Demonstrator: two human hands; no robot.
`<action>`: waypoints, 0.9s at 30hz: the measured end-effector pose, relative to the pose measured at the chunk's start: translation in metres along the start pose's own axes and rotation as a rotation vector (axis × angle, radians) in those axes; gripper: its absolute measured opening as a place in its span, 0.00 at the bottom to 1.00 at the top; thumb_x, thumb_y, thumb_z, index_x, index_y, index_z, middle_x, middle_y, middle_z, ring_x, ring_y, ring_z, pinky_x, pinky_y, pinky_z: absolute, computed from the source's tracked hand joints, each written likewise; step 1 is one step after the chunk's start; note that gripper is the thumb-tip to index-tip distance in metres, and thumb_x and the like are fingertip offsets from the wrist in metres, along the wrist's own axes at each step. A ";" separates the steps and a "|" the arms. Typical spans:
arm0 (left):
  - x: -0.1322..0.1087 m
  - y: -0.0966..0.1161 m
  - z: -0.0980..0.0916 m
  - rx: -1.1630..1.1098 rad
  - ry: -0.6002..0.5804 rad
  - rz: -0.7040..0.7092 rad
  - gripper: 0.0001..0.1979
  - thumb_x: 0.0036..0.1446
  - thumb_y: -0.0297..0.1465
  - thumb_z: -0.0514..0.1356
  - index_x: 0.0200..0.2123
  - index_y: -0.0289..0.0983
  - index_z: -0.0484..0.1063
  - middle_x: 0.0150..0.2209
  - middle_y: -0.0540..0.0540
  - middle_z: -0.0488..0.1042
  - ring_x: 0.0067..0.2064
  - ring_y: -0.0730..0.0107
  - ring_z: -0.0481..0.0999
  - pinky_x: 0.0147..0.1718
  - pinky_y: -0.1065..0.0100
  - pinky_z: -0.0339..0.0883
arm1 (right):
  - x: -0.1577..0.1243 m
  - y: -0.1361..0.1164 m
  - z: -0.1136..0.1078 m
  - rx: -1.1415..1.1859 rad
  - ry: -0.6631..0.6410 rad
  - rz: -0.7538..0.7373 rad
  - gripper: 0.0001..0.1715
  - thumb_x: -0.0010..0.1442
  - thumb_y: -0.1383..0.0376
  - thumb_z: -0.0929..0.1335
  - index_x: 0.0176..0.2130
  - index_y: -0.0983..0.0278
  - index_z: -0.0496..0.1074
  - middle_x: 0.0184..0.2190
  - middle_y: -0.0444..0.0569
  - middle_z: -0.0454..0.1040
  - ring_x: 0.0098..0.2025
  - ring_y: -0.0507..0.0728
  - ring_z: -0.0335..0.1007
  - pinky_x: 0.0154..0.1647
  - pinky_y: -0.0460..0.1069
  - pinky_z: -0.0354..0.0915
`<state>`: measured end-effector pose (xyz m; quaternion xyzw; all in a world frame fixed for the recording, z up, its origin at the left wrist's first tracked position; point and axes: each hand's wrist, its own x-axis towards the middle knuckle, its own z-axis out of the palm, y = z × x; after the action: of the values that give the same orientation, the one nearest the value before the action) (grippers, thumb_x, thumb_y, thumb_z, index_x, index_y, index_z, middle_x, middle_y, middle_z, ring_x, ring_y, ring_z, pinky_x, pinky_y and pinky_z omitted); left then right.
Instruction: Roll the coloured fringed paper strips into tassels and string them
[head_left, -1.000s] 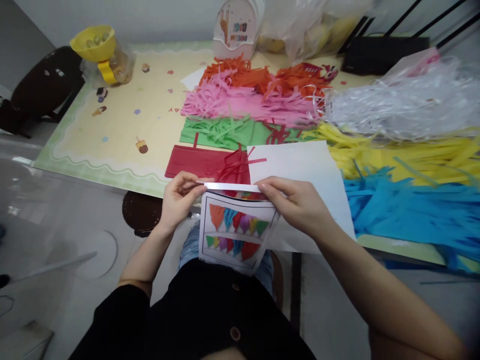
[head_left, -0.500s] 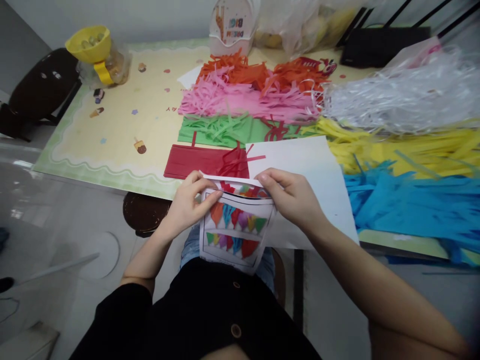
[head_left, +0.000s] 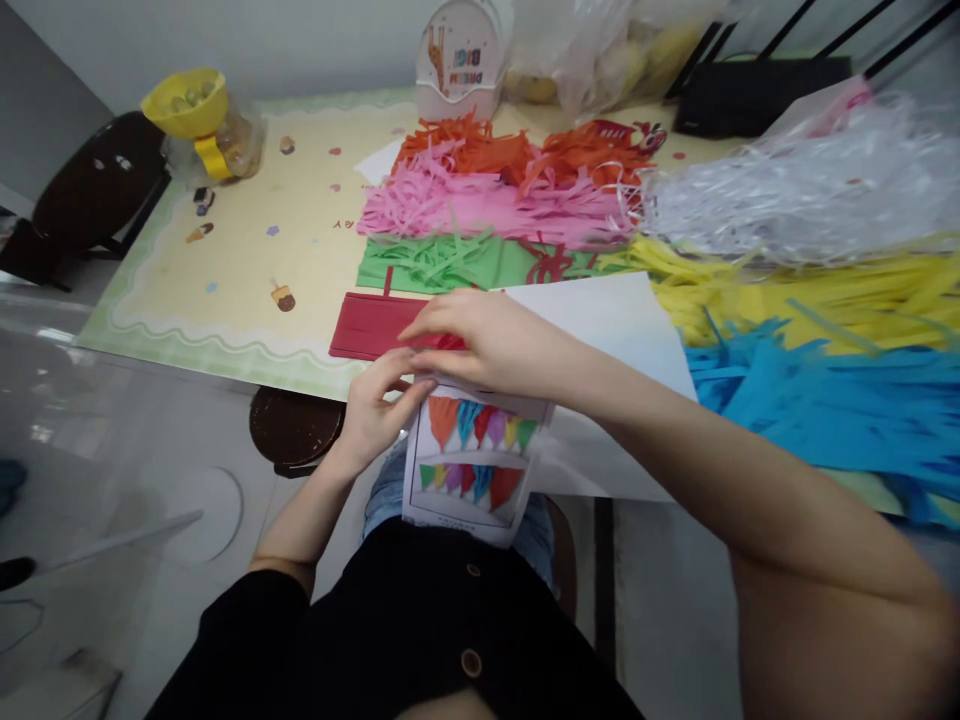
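A white printed sheet point(head_left: 471, 470), with rows of colourful bunting flags pictured on it, hangs at the table's front edge over my lap. My left hand point(head_left: 375, 405) grips its upper left corner between thumb and fingers. Across the sheet's top reaches my right hand point(head_left: 480, 340), its thumb and fingertips meeting the same corner close to the left fingers. The top edge is largely covered by this hand. Just behind lies a red folded paper strip point(head_left: 367, 325), partly hidden. A blank white paper point(head_left: 600, 330) rests under my right forearm.
Fringed paper lies in rows: green point(head_left: 435, 262), pink point(head_left: 487, 205), orange point(head_left: 495, 145), yellow point(head_left: 825, 295) and blue point(head_left: 795, 400). White shredded strips point(head_left: 795, 200) are at right. A yellow bowl point(head_left: 187, 105) stands far left, a stool point(head_left: 296, 428) below the table edge.
My right hand has moved left from the sheet's upper right corner to its upper left, beside my left hand. The gap along the top edge, seen before, is now covered.
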<state>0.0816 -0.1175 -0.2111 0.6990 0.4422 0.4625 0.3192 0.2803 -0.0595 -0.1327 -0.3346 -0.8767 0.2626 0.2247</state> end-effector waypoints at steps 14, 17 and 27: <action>-0.006 -0.011 -0.007 -0.049 -0.002 0.028 0.07 0.63 0.35 0.69 0.43 0.40 0.84 0.53 0.41 0.81 0.49 0.67 0.83 0.35 0.75 0.78 | -0.007 0.026 0.003 -0.121 -0.057 -0.154 0.11 0.68 0.68 0.66 0.40 0.64 0.80 0.48 0.58 0.79 0.51 0.63 0.74 0.53 0.58 0.68; -0.005 -0.013 -0.007 -0.065 0.000 0.074 0.06 0.63 0.31 0.69 0.44 0.41 0.83 0.53 0.42 0.80 0.50 0.68 0.82 0.34 0.77 0.78 | -0.007 0.029 0.001 -0.202 -0.080 -0.215 0.13 0.69 0.68 0.65 0.40 0.65 0.80 0.46 0.59 0.80 0.47 0.62 0.74 0.51 0.58 0.68; -0.006 -0.015 -0.005 -0.046 0.043 0.084 0.06 0.62 0.31 0.70 0.43 0.41 0.82 0.47 0.44 0.75 0.46 0.72 0.80 0.32 0.79 0.78 | -0.011 0.031 0.015 -0.430 0.071 -0.414 0.18 0.75 0.65 0.61 0.54 0.62 0.77 0.53 0.58 0.78 0.50 0.60 0.73 0.47 0.54 0.67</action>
<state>0.0710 -0.1163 -0.2246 0.6994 0.4085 0.5003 0.3061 0.2939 -0.0523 -0.1656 -0.1974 -0.9534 0.0078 0.2280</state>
